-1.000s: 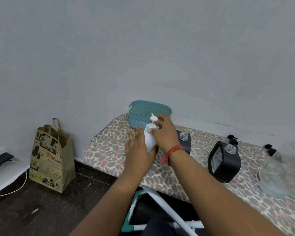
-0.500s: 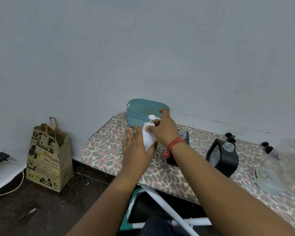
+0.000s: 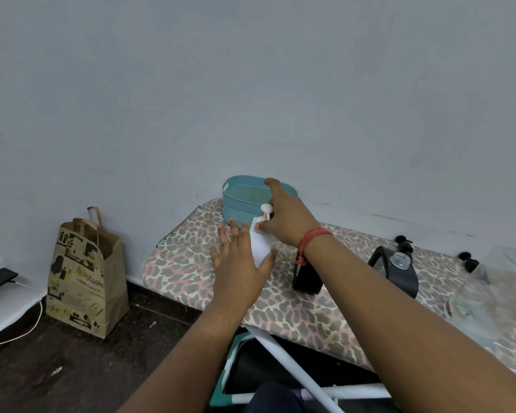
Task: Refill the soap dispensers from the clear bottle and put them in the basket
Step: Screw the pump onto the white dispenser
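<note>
A white soap dispenser [image 3: 260, 244] with its pump fitted stands tilted on the leopard-print board [image 3: 185, 266], just in front of the teal basket [image 3: 242, 201]. My right hand [image 3: 286, 217] pinches the dispenser at the pump neck, with the index finger stretched over the basket's rim. My left hand [image 3: 239, 265] lies against the dispenser's side with fingers straight and spread. Two black dispensers stand to the right: one [image 3: 307, 280] partly hidden by my right forearm, the other [image 3: 399, 274] with an uncapped neck. The clear bottle [image 3: 489, 296] is blurred at the right edge.
Two black pump heads [image 3: 404, 242] [image 3: 468, 260] lie near the wall on the board. A brown paper bag [image 3: 84, 275] stands on the dark floor at left beside a white cable [image 3: 15, 335]. White frame legs [image 3: 283, 350] run under the board.
My right hand has moved the white dispenser's top towards the basket and tilted it. My left hand's fingers have spread and straightened away from the dispenser.
</note>
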Demonstrator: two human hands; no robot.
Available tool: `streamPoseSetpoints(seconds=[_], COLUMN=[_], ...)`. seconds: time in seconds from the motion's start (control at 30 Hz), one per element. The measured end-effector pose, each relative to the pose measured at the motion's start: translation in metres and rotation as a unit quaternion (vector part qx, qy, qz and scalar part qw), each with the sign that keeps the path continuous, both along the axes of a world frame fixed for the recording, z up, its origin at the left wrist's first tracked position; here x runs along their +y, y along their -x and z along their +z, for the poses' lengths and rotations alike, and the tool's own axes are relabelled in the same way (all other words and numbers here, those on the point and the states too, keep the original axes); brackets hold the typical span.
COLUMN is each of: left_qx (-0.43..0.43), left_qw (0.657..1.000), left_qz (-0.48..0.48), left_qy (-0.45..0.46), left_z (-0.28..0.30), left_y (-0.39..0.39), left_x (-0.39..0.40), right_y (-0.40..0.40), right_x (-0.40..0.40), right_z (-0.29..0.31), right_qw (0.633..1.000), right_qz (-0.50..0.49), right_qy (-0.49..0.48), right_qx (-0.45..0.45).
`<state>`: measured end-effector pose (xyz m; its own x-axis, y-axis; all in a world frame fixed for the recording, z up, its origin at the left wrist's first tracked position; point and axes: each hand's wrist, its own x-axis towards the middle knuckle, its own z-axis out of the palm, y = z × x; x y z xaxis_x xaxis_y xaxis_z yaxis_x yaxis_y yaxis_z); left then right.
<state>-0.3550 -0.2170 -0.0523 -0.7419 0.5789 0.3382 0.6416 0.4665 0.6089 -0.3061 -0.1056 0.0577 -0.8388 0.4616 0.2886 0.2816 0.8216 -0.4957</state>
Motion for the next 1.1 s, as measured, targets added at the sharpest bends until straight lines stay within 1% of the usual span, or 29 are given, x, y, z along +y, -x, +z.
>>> streamPoseSetpoints(seconds=[0.17, 0.43, 0.57, 0.67, 0.77, 0.83, 0.9, 1.03, 1.1], left_qx=[-0.003, -0.011, -0.01, 0.001, 0.018, 0.04, 0.091, 0.203, 0.235], left_qw=[1.0, 1.0, 1.0, 0.999, 0.998, 0.999, 0.996, 0.977, 0.967], left_qz=[0.003, 0.012, 0.007, 0.011, 0.017, 0.013, 0.001, -0.056, -0.084], left_qy=[-0.004, 0.007, 0.019, 0.046, 0.051, 0.027, 0.0, -0.04, -0.044], left_z=[0.001, 0.005, 0.008, 0.012, 0.02, 0.027, 0.033, 0.04, 0.042], left_y=[-0.001, -0.003, -0.005, -0.004, -0.004, -0.01, -0.025, -0.066, -0.086], left_x=[0.0, 0.0, -0.001, -0.005, -0.015, -0.023, -0.028, -0.028, -0.021], right_y=[0.003, 0.005, -0.002, -0.022, -0.054, -0.079, -0.108, -0.154, -0.174], right_x=[-0.004, -0.009, -0.011, -0.009, 0.002, 0.013, 0.027, 0.05, 0.057], right_z=[-0.005, -0.009, -0.01, -0.001, 0.015, 0.023, 0.028, 0.028, 0.026], right_qw=[1.0, 0.998, 0.998, 0.997, 0.991, 0.986, 0.981, 0.975, 0.973], right_qz=[-0.009, -0.055, -0.049, -0.043, -0.068, -0.094, -0.122, -0.175, -0.194], right_qy=[-0.017, -0.001, -0.03, -0.063, -0.095, -0.11, -0.128, -0.125, -0.119], right_qx=[0.018, 0.035, 0.022, 0.014, 0.058, 0.08, 0.083, 0.055, 0.037])
